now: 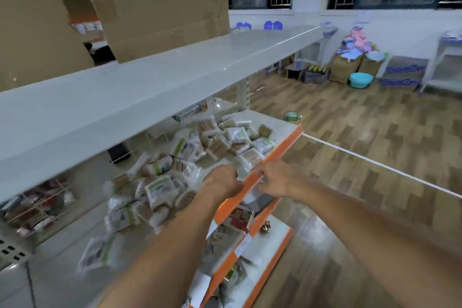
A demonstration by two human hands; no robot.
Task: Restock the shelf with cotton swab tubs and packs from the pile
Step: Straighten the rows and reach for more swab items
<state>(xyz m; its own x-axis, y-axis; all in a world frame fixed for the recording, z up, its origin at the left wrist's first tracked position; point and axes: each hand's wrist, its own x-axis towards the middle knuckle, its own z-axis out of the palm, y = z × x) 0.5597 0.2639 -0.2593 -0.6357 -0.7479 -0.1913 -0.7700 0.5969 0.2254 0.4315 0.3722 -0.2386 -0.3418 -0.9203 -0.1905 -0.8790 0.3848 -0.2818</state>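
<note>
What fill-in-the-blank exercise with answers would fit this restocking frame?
1. The pile of cotton swab packs lies on the shelf with the ____ front strip.
2. On the top shelf stands a large ____ box.
3. Both hands, the left hand and the right hand, are at the shelf's ____ edge.

Missing words: orange; cardboard; front
</note>
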